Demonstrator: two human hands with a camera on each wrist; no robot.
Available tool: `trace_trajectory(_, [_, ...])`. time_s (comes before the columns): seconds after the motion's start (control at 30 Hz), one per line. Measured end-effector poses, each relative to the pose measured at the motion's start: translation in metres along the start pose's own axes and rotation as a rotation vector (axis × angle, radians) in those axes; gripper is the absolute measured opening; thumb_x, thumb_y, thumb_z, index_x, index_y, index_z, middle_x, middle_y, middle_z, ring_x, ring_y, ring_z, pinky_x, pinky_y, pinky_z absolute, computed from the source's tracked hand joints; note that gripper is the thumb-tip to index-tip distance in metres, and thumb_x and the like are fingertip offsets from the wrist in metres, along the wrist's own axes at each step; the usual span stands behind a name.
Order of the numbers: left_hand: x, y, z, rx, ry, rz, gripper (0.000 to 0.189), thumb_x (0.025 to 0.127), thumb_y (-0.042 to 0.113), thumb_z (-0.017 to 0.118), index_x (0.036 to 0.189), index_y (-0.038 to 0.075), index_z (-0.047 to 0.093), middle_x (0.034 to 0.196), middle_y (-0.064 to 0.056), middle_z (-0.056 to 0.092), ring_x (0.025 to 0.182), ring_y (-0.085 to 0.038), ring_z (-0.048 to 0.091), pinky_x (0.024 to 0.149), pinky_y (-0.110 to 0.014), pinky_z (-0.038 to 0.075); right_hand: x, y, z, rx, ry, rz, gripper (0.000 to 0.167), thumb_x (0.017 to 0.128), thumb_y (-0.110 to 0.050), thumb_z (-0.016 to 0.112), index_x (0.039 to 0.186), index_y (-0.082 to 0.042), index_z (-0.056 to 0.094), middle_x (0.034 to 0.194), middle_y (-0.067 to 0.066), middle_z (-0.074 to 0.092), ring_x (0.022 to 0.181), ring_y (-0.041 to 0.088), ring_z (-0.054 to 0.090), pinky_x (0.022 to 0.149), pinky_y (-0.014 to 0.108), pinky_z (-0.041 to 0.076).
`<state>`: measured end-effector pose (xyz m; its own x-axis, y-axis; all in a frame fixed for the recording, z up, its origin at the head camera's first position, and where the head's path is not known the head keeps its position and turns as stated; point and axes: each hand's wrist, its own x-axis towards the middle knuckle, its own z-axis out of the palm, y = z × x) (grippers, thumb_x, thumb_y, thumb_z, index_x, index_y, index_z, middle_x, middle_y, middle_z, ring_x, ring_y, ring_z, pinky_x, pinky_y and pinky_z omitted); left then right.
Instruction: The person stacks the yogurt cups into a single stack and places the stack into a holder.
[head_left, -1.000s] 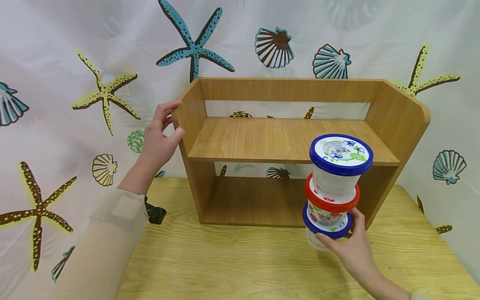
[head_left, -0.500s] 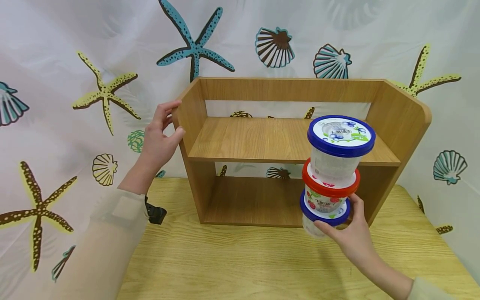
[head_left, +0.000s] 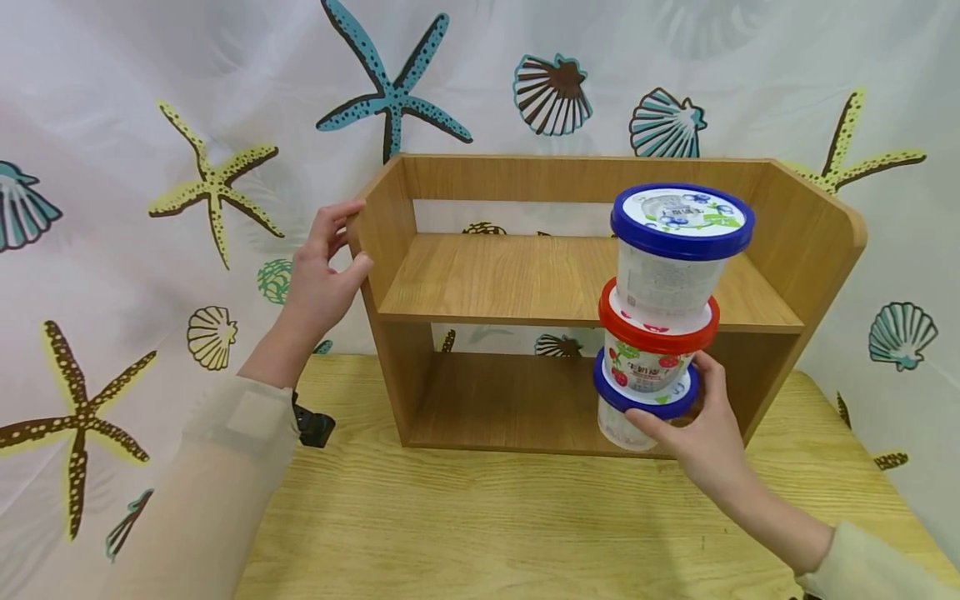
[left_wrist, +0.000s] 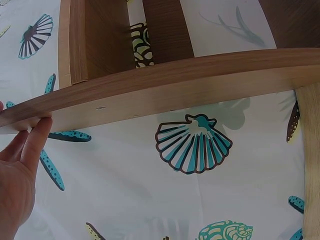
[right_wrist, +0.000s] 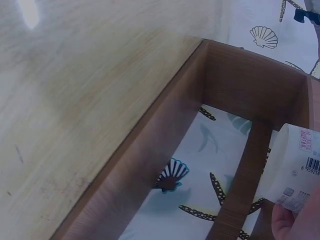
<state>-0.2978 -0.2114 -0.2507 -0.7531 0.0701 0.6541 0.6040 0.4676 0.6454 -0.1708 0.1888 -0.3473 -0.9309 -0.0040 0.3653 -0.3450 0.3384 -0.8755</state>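
My right hand (head_left: 708,442) grips the lowest of three stacked plastic tubs, thumb in front and fingers round its right side. That bottom tub (head_left: 624,427) has a blue lid. On it stands a red-lidded tub (head_left: 643,371) with berry pictures, and a blue-lidded tub (head_left: 670,279) tops the stack. The stack is raised in front of a two-tier wooden shelf (head_left: 510,279), slightly tilted. In the right wrist view the bottom tub's barcoded side (right_wrist: 295,170) shows. My left hand (head_left: 322,271) holds the shelf's left side panel, fingertips pressed to its outer face in the left wrist view.
The shelf stands on a light wooden table (head_left: 465,525) against a white curtain (head_left: 480,75) printed with starfish and shells. The upper board (head_left: 480,275) has a front edge behind the stack, and the right side panel (head_left: 813,225) rises beside it.
My right hand has lifted the three stacked tubs upward and slightly left, so the top tub now overlaps the upper tier. My left hand stays on the side panel.
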Motion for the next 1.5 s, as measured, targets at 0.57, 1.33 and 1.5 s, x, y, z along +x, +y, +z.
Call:
trace_trajectory(0.57, [0.0,0.0,-0.001,-0.012,-0.002,0.013,0.055,0.089,-0.003,0.049,0.141,0.014,0.043,0.145,-0.008,0.043,0.126,-0.031,0.049,0.1,-0.05,0.042,0.03,-0.031,-0.001,0.015,-0.045,-0.028,0.085,0.087,-0.017,0.075,0.148,-0.01,0.016,0.139,0.013,0.038,0.125,0.032,0.044,0.1,0.054,0.041])
trace_trajectory(1.33, [0.0,-0.001,0.0,-0.011,0.002,0.008,0.054,0.09,-0.002,0.049,0.141,0.014,0.043,0.144,-0.008,0.043,0.124,-0.031,0.05,0.1,-0.05,0.042,0.064,-0.055,-0.005,-0.008,-0.025,-0.069,0.08,0.09,-0.022,0.071,0.149,-0.011,0.018,0.138,0.011,0.042,0.118,0.024,0.043,0.089,0.034,0.044])
trace_trajectory(1.5, [0.0,-0.002,0.0,-0.016,0.003,0.009,0.054,0.09,-0.002,0.049,0.141,0.014,0.043,0.144,-0.009,0.044,0.124,-0.031,0.05,0.099,-0.05,0.043,0.072,-0.059,-0.006,0.02,-0.024,-0.068,0.08,0.09,-0.022,0.071,0.148,-0.01,0.018,0.139,0.012,0.041,0.123,0.027,0.042,0.099,0.05,0.04])
